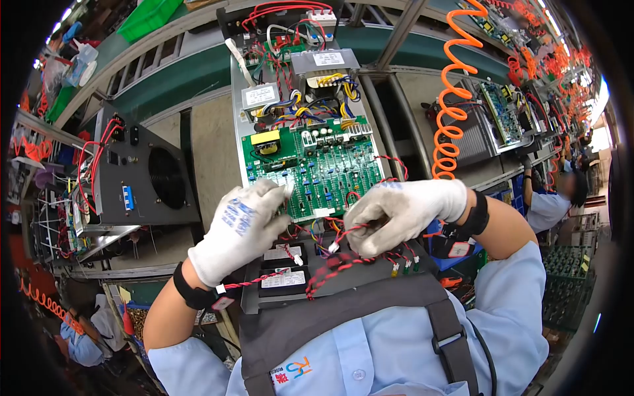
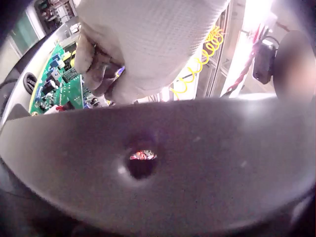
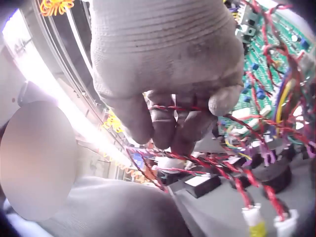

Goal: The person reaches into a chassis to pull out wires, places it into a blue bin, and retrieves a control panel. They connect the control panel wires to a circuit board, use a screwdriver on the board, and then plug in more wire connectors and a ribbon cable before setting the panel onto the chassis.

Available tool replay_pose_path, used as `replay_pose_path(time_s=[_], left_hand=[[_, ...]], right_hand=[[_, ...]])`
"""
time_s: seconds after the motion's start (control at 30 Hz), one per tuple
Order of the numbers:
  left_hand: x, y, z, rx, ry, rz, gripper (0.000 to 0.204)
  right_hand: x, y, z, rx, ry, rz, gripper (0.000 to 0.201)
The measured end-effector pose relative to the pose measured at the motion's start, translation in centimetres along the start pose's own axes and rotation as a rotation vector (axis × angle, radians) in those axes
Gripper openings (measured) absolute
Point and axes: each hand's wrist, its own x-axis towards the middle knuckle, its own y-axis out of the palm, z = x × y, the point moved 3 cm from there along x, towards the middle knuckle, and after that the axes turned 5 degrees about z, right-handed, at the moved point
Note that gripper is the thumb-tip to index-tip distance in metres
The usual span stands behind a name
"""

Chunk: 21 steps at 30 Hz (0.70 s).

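Note:
Both hands wear white gloves. My right hand [image 1: 403,211] holds a red-and-black twisted wire [image 1: 350,231] at the board's near right edge; a white connector [image 1: 333,247] hangs at its end. The right wrist view shows the wire [image 3: 177,107] crossing the curled fingers, with the thumb against it. My left hand [image 1: 239,218] is at the near left corner of the green circuit board [image 1: 310,178], its fingers bent over the edge. In the left wrist view, a dark wrist strap [image 2: 207,163] blocks the lower half; I cannot tell whether the fingers pinch anything.
More twisted wires [image 1: 340,265] with white plugs lie at the chassis's near edge. Beyond the board stand transformers [image 1: 325,61] and bundled cables. A black fan unit [image 1: 142,171] is on the left. An orange coiled hose [image 1: 452,112] hangs at right. Other people sit further off.

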Motion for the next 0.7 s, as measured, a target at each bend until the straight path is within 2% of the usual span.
replay_pose_path(time_s=[0.03,0.07,0.13,0.2,0.23,0.27,0.3,0.37,0.4,0.47,0.5,0.53,0.6,0.63,0.67,0.7], left_hand=[[-0.2,-0.1,0.2,-0.041,-0.012,-0.018,0.034],[-0.2,0.0,0.3,-0.204,-0.003,0.033,0.032],[0.1,0.1,0.2,-0.527,0.021,0.133,0.027],[0.3,0.7,-1.4,-0.692,-0.272,0.186,0.046],[0.4,1.3,-0.9,-0.667,-0.199,0.133,0.050],[0.2,1.7,-0.6,-0.731,-0.181,0.150,0.050],[0.1,2.0,-0.4,-0.796,-0.165,0.167,0.050],[-0.4,1.6,-0.7,-1.100,-0.236,0.350,0.040],[-0.6,1.3,-0.8,-1.092,-0.198,0.385,0.035],[-0.9,0.8,-1.0,-1.081,-0.126,0.451,0.026],[-0.6,0.8,-1.8,-1.151,-0.105,0.353,0.023],[-0.8,1.1,-1.6,-1.185,-0.081,0.347,0.026],[-1.2,1.6,-0.5,-1.250,-0.034,0.331,0.032],[-1.8,0.9,-0.1,-1.160,-0.248,0.425,0.035],[-1.7,0.9,0.2,-1.089,-0.250,0.342,0.035],[-1.7,1.0,0.6,-1.019,-0.253,0.262,0.035]], right_hand=[[-0.3,-0.2,1.0,-0.042,-0.010,0.020,0.016],[-0.3,-0.3,1.7,-0.103,0.014,-0.040,0.019],[0.0,-0.3,3.0,-0.049,-0.072,-0.158,0.023],[1.6,-0.3,3.5,-0.200,-0.199,-0.146,0.026],[2.6,0.0,3.9,-0.264,-0.239,-0.160,0.027],[3.2,0.1,4.1,-0.337,-0.303,-0.149,0.027],[3.7,0.1,4.4,-0.502,-0.375,-0.236,0.026],[4.3,0.2,5.2,-0.836,-0.514,-0.414,0.026],[4.7,0.1,5.9,-0.961,-0.402,-0.448,0.023],[5.7,-0.6,6.1,-0.855,-0.290,-0.382,0.021],[5.5,-0.9,6.1,-0.709,-0.267,-0.341,0.023],[5.4,-1.2,6.1,-0.563,-0.241,-0.308,0.024],[5.0,-3.0,4.2,-0.662,-0.334,-0.443,0.025],[4.4,-3.4,2.7,-0.777,-0.305,-0.460,0.027],[4.2,-2.9,1.9,-0.941,-0.042,-0.395,0.032],[4.0,-2.3,1.0,-1.057,0.019,-0.360,0.037]])
